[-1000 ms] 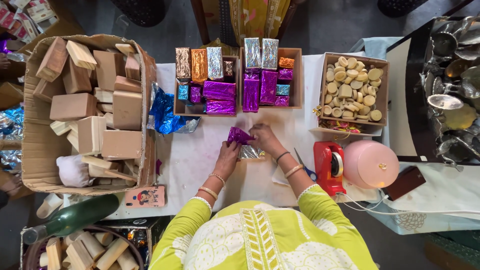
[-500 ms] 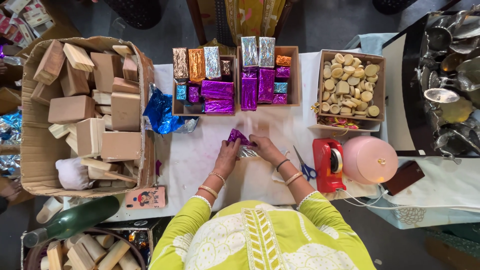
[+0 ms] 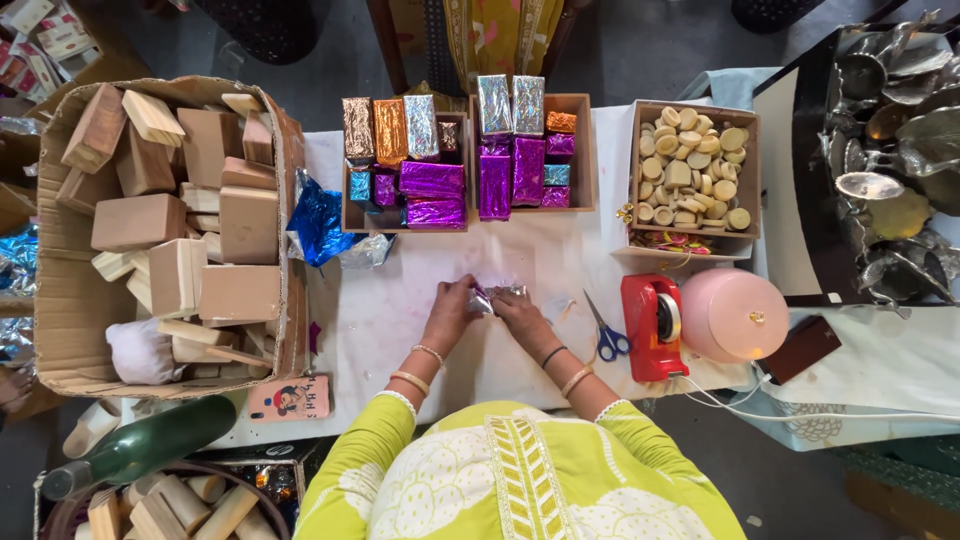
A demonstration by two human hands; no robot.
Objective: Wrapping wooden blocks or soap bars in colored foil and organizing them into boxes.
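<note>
Now foil packet [image 3: 487,297] between both hands.

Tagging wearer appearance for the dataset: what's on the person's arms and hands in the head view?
Both hands are bare, no gloves. The left hand has two gold-coloured bangles on its wrist. The right hand has a thin dark band and a gold-coloured bangle. The sleeves are lime green with a white print and white scalloped trim at the cuffs, ending partway up the forearms.
</note>
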